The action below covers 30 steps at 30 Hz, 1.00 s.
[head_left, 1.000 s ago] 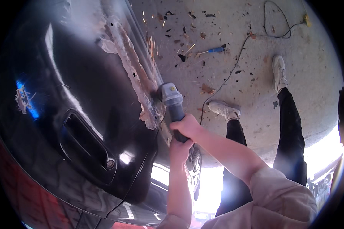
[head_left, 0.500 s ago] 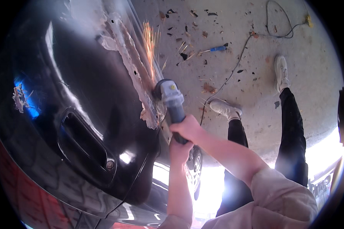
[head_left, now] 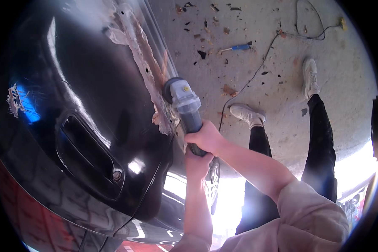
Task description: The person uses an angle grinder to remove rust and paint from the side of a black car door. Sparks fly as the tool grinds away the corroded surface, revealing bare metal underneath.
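Both my hands are closed around the dark grey body of an angle grinder (head_left: 191, 119). My right hand (head_left: 206, 137) wraps the middle of the body. Just below it, my left hand (head_left: 197, 163) grips the rear end. The grinder's light grey head and disc lie against the rusty, ragged lower edge (head_left: 145, 69) of a black car door (head_left: 109, 80). A thin orange spray of sparks (head_left: 165, 63) rises from beside the disc. The exact contact point is hidden behind the grinder head.
A door handle (head_left: 90, 155) and a torn hole (head_left: 15, 101) show on the black panel. On the concrete floor lie a blue-handled screwdriver (head_left: 240, 47), dark and rusty flakes, and a cable (head_left: 262, 65). My shoes (head_left: 248, 114) stand right of the car; a wheel (head_left: 214, 180) shows beyond my arms.
The spark spray has shrunk from a wide bright fan to a thin streak. The grinder head has shifted slightly up and left in view, and both hands keep their grip.
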Each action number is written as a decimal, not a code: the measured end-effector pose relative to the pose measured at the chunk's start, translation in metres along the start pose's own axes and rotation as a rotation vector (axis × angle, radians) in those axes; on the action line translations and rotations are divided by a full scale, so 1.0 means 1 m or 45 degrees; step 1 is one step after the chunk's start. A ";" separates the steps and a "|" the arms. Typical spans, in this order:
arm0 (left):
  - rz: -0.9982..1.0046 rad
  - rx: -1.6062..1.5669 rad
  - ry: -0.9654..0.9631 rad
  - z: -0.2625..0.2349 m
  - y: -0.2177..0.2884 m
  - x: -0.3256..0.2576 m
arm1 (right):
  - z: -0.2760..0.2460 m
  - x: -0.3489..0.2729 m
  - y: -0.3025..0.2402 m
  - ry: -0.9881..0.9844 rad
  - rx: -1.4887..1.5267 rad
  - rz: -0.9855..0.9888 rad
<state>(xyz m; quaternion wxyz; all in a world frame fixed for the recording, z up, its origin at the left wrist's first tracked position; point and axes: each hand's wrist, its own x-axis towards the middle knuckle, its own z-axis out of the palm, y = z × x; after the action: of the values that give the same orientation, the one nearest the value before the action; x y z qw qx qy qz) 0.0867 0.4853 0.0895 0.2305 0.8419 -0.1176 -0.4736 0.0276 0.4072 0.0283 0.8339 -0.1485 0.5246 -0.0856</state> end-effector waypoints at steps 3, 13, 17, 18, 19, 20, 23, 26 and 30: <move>-0.311 0.259 -0.230 -0.009 -0.002 0.025 | -0.011 0.015 -0.013 -0.071 0.127 0.348; -0.353 0.023 -0.192 -0.004 -0.014 0.018 | -0.013 0.015 0.008 -0.033 0.022 0.265; -0.141 0.081 -0.025 0.000 -0.007 0.001 | -0.008 -0.002 0.001 -0.005 -0.015 0.075; -0.230 0.125 -0.101 -0.006 -0.010 0.016 | -0.012 0.009 -0.005 -0.051 0.046 0.173; -0.319 0.168 -0.176 -0.013 -0.013 0.024 | -0.013 0.014 -0.007 -0.097 0.107 0.271; -0.432 0.147 -0.235 -0.013 -0.010 0.032 | -0.015 0.022 -0.007 -0.088 0.132 0.351; -0.070 0.066 -0.028 0.003 -0.002 0.005 | -0.009 0.007 0.002 0.000 -0.057 0.022; -0.243 0.129 -0.152 -0.009 -0.006 0.016 | -0.013 0.011 -0.002 -0.082 0.044 0.182; -0.262 0.117 -0.140 -0.006 -0.001 0.019 | -0.012 0.012 -0.006 -0.028 -0.002 0.118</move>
<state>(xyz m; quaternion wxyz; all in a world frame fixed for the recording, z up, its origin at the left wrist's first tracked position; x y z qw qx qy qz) 0.1018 0.4799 0.0774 0.1349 0.8319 -0.0647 -0.5343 0.0223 0.3957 0.0157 0.8426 -0.1257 0.5218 -0.0447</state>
